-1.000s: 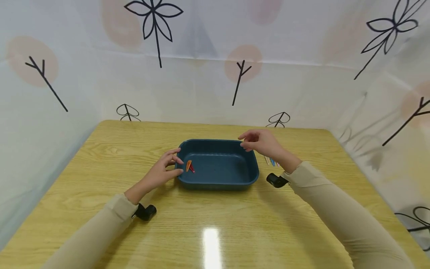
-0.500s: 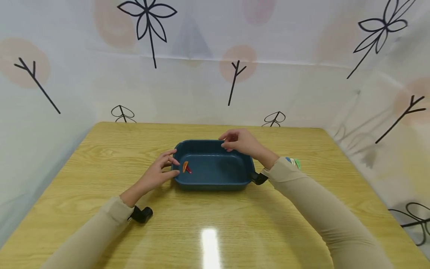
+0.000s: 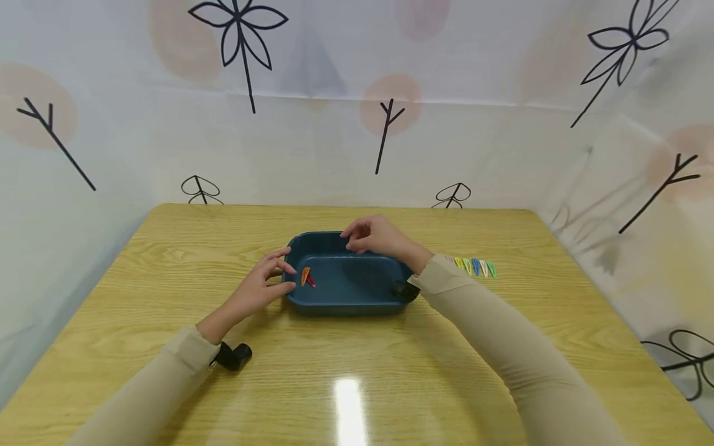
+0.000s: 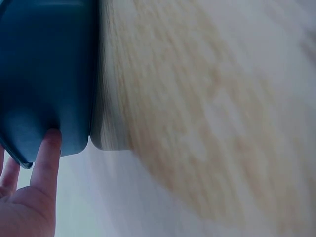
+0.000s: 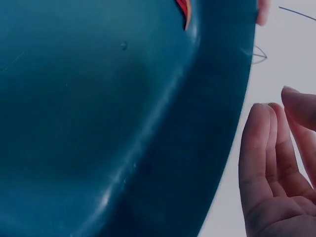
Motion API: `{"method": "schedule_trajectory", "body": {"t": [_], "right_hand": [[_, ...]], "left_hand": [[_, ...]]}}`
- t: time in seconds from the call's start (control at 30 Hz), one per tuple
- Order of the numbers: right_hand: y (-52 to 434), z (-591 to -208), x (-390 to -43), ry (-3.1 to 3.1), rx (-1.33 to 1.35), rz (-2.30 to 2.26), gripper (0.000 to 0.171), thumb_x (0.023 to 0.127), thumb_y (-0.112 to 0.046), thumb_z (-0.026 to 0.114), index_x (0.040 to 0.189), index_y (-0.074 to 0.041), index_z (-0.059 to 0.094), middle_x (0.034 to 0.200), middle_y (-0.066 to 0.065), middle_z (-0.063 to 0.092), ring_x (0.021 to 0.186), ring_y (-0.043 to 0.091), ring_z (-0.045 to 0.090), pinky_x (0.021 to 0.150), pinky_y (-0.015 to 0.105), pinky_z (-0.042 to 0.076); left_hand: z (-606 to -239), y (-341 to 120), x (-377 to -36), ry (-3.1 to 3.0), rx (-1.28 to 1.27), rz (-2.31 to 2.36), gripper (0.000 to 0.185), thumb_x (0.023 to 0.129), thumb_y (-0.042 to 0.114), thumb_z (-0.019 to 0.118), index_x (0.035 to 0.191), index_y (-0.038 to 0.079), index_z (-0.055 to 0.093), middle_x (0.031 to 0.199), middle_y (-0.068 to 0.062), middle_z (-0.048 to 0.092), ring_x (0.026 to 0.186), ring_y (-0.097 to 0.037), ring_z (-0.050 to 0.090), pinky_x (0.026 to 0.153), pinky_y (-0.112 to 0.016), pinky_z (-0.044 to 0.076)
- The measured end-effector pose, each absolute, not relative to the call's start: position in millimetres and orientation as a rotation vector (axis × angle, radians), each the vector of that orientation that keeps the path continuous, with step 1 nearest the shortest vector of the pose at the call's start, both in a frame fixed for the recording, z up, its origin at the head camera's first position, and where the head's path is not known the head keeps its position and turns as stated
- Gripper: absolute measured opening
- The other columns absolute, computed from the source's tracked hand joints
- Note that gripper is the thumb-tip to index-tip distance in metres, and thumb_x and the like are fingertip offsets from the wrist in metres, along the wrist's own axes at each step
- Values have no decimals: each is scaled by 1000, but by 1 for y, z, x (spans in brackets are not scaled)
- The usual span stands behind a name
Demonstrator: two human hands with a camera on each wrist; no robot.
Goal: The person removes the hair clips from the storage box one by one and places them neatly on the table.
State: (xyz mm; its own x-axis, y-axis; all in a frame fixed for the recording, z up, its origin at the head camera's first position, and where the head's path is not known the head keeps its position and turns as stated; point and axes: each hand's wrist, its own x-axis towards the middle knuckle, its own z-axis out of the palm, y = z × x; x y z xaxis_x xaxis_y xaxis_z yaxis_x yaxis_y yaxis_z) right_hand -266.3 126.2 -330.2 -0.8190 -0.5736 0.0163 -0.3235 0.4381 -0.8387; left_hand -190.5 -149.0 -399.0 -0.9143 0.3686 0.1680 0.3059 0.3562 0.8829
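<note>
A dark blue rectangular bin (image 3: pixel 346 308) stands on the wooden table. Inside at its left end lie an orange hair clip (image 3: pixel 305 276) and a red hair clip (image 3: pixel 311 281), close together. My left hand (image 3: pixel 253 292) rests at the left rim with loosely spread fingers; in the left wrist view a straight digit (image 4: pixel 48 160) touches the bin's wall. Above the bin's far side hovers my right hand (image 3: pixel 379 236), its fingers bent loosely. No object shows between thumb and fingertips of the right hand (image 5: pixel 276 177) in the right wrist view.
To the right of the bin, several hair clips (image 3: pixel 475 266) in pink, yellow, green, blue and white lie in a row, partly behind the right sleeve. A patterned cloth (image 3: pixel 312 148) hangs behind the table (image 3: pixel 223 229). Dark wrist cameras (image 3: pixel 234 357) sit under both cuffs.
My right hand has moved left from near the bin's far right corner to above its far middle, uncovering the row of clips. My left hand keeps its place on the bin; the view shifted slightly.
</note>
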Motion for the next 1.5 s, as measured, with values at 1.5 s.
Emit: {"method": "schedule_trajectory", "body": {"t": [1.5], "right_hand": [[60, -376, -295, 2375, -1036, -650, 44, 82, 3, 66, 123, -3, 54, 87, 3, 59, 79, 14, 57, 69, 24, 49]], "left_hand": [[-399, -151, -194, 2537, 636, 1638, 21, 88, 9, 64, 105, -1, 56, 149, -11, 25, 122, -44, 39, 94, -54, 41]]}}
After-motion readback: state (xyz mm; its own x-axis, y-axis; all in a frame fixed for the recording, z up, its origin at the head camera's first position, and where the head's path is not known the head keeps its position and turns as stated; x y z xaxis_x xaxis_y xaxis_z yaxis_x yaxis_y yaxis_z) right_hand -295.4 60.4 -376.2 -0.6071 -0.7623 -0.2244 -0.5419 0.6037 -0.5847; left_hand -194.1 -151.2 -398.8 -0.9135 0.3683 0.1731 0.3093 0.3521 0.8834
